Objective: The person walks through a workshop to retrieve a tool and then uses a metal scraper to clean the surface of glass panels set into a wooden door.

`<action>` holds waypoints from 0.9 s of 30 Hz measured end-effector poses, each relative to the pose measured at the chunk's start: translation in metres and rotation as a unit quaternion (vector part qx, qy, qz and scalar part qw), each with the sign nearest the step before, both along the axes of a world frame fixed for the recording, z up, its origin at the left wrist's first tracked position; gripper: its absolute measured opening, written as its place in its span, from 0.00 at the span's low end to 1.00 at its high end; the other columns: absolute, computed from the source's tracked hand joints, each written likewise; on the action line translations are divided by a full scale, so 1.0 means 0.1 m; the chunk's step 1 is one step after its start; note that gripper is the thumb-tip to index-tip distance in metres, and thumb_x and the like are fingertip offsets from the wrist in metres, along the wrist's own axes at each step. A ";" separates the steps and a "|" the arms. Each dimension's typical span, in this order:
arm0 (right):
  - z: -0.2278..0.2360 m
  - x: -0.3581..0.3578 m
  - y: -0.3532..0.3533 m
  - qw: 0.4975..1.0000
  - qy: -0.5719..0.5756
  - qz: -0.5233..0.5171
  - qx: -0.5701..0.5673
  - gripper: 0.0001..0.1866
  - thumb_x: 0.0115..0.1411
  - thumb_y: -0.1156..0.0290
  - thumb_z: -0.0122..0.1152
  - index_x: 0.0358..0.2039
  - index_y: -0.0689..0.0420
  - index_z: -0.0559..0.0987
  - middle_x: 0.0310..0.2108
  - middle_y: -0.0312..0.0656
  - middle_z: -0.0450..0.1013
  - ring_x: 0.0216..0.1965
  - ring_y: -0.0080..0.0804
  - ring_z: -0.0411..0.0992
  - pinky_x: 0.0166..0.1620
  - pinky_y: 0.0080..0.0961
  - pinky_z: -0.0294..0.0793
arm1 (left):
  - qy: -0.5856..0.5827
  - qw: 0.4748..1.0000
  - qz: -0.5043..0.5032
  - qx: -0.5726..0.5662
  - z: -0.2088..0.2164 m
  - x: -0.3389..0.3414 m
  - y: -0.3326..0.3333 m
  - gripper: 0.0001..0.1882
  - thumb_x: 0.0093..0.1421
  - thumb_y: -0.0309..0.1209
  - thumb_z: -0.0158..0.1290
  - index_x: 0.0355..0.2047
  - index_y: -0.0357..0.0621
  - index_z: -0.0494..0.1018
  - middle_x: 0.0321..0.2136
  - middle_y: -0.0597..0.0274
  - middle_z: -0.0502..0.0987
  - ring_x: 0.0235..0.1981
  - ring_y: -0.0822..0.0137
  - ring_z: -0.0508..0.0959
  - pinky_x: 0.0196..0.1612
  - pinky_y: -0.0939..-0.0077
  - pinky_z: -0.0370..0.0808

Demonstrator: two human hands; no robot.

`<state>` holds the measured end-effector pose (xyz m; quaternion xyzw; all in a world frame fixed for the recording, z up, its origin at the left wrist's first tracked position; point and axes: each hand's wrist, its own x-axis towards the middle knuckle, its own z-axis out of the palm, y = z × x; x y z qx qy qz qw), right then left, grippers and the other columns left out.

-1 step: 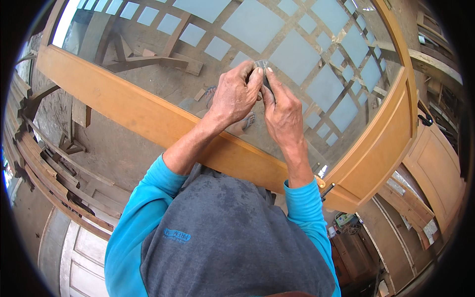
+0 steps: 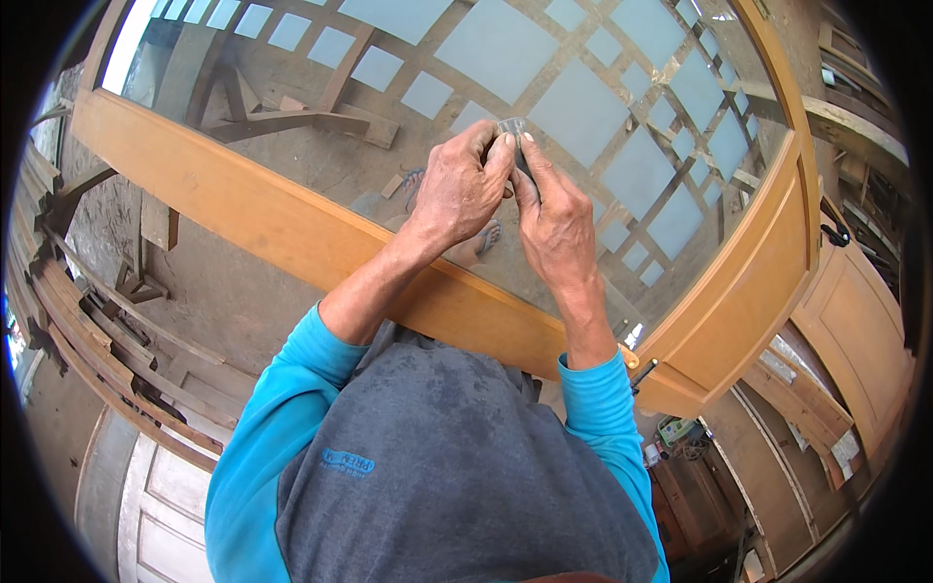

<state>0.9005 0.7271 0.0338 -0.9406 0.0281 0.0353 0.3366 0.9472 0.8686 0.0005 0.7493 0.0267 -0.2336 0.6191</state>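
No visible change vs earlier frame: both hands still raised together over the glass panel (image 2: 603, 107). Left hand (image 2: 457, 194) & right hand (image 2: 556, 225) fingers curled shut, pinching a small dark piece (image 2: 511, 127) w/ pale top, poking out just above the fingertips.

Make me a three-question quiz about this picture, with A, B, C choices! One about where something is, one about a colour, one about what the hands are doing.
1. Where are the hands?
A. Over the glass pane
B. In a drawer
C. Behind the back

2. What colour are the sleeves?
A. Red
B. Bright blue
C. White

3. How is the small grey piece held?
A. Lying loose
B. One hand only
C. Pinched by both hands

Answers:
1 A: the left hand and right hand are above the glass pane in its wooden frame.
2 B: the sleeves are bright blue.
3 C: fingertips of both hands meet on the small grey piece.
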 end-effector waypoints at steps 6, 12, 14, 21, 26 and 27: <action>0.05 0.02 -0.04 1.000 0.016 0.000 0.012 0.24 0.67 0.74 0.62 0.63 0.63 0.74 0.32 0.58 0.78 0.31 0.54 0.79 0.32 0.45 0.76 | 0.017 0.999 -0.014 -0.024 0.06 0.09 -0.01 0.19 0.74 0.38 0.50 0.32 0.33 0.72 0.25 0.59 0.76 0.27 0.73 0.80 0.30 0.75 0.80; 0.13 0.04 -0.07 0.999 0.033 0.009 0.008 0.23 0.67 0.75 0.62 0.62 0.63 0.76 0.35 0.58 0.79 0.33 0.53 0.80 0.35 0.43 0.78 | 0.009 1.000 0.010 -0.021 0.03 0.00 -0.02 0.21 0.73 0.39 0.48 0.31 0.32 0.74 0.20 0.55 0.77 0.21 0.66 0.79 0.28 0.67 0.76; 0.15 0.07 -0.08 0.999 0.048 0.003 0.012 0.22 0.66 0.77 0.63 0.61 0.62 0.77 0.38 0.57 0.81 0.36 0.52 0.82 0.37 0.40 0.79 | 0.021 0.999 0.009 -0.033 0.10 0.07 -0.05 0.20 0.73 0.39 0.48 0.31 0.33 0.74 0.21 0.55 0.78 0.21 0.67 0.79 0.28 0.68 0.76; 0.10 0.09 -0.20 0.999 0.032 0.032 -0.001 0.24 0.65 0.75 0.64 0.62 0.60 0.76 0.33 0.57 0.78 0.32 0.53 0.79 0.35 0.43 0.76 | 0.022 0.999 0.010 -0.048 0.05 0.00 -0.04 0.21 0.73 0.39 0.48 0.31 0.32 0.74 0.22 0.55 0.80 0.23 0.68 0.82 0.29 0.69 0.78; 0.05 0.11 -0.25 0.999 0.020 0.037 0.013 0.25 0.65 0.71 0.66 0.62 0.58 0.76 0.27 0.56 0.74 0.28 0.55 0.76 0.31 0.46 0.73 | 0.043 0.997 0.017 -0.062 0.08 0.04 -0.07 0.21 0.73 0.39 0.49 0.31 0.31 0.73 0.24 0.54 0.80 0.26 0.67 0.84 0.29 0.71 0.80; 0.06 0.09 -0.26 0.999 0.028 0.042 0.006 0.25 0.65 0.71 0.66 0.62 0.58 0.76 0.27 0.56 0.74 0.28 0.54 0.76 0.31 0.46 0.73 | 0.047 0.996 0.025 -0.076 0.08 0.04 -0.07 0.21 0.73 0.39 0.49 0.30 0.31 0.72 0.24 0.53 0.79 0.27 0.67 0.84 0.29 0.71 0.81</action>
